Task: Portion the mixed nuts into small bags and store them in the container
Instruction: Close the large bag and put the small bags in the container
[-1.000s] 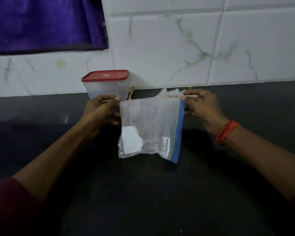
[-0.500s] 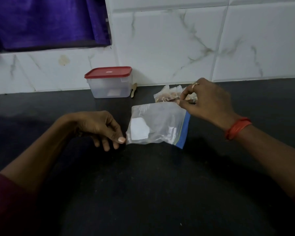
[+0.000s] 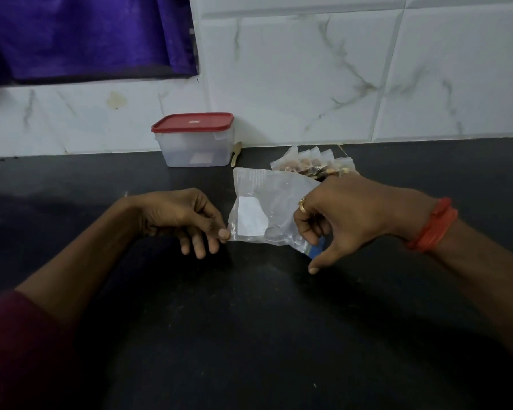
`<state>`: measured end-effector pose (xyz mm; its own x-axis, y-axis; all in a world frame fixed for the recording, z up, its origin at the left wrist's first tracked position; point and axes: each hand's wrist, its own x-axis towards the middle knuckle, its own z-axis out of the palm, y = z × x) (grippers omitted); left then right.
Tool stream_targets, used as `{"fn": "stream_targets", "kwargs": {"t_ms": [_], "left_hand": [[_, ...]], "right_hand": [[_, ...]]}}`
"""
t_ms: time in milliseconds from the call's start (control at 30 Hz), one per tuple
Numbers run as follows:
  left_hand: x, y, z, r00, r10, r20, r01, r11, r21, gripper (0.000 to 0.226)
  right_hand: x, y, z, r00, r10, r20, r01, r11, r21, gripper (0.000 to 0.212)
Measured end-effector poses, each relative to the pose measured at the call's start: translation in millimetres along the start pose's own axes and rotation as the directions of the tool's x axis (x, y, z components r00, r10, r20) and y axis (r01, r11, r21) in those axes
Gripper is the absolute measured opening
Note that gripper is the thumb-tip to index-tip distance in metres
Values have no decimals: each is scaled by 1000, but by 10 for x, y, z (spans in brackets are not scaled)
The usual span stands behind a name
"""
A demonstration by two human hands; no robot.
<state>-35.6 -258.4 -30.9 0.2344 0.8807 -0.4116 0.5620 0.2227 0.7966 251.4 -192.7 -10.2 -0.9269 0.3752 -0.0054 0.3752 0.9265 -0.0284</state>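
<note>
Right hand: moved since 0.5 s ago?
Yes. The right hand came toward the person, off the small nut bags, down to the zip bag's blue-edged corner.

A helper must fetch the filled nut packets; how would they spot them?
Follow the black counter to the tiled wall. Right of the red-lidded container, behind the big zip bag, lies a pile of small packets, the only bags showing brown nuts.

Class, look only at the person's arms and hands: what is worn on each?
The left hand is bare; a dark maroon sleeve covers that arm near the elbow. The right hand wears a gold ring, with orange-red bands round the wrist.
</note>
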Motion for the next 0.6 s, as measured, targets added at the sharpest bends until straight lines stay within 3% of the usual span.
{"fn": "stream_targets", "kwargs": {"t_ms": [67, 133, 233, 333, 467, 533, 600], "left_hand": [[6, -38, -38, 1000, 23, -20, -24, 999, -44, 14], [-4, -60, -61, 998, 34, -44, -37, 996, -78, 1], [-34, -101, -177, 990, 0, -141, -11, 997, -74, 37], [-84, -168, -324, 959, -82, -272, 78, 997, -25, 56], [-46, -195, -351, 935, -152, -321, 171, 985, 31, 16], [9, -230, -368, 899, -166, -405, 216, 973, 81, 25], [27, -246, -362, 861, -153, -486, 227, 969, 97, 18]], "right_hand": [[-3, -10, 16, 999, 10, -42, -12, 999, -51, 29], [1, -9, 50, 988, -12, -152, -4, 994, -107, 19], [-26, 13, 43, 976, -6, -215, -16, 995, -97, 16], [-62, 55, -28, 990, 44, -134, -42, 999, 19, 14], [-34, -76, -12, 991, -136, -17, 133, 916, 379, 23], [38, -152, 67, 974, -176, -143, 224, 841, 492, 29], [133, -171, 161, 922, -83, -379, 267, 844, 465, 30]]}}
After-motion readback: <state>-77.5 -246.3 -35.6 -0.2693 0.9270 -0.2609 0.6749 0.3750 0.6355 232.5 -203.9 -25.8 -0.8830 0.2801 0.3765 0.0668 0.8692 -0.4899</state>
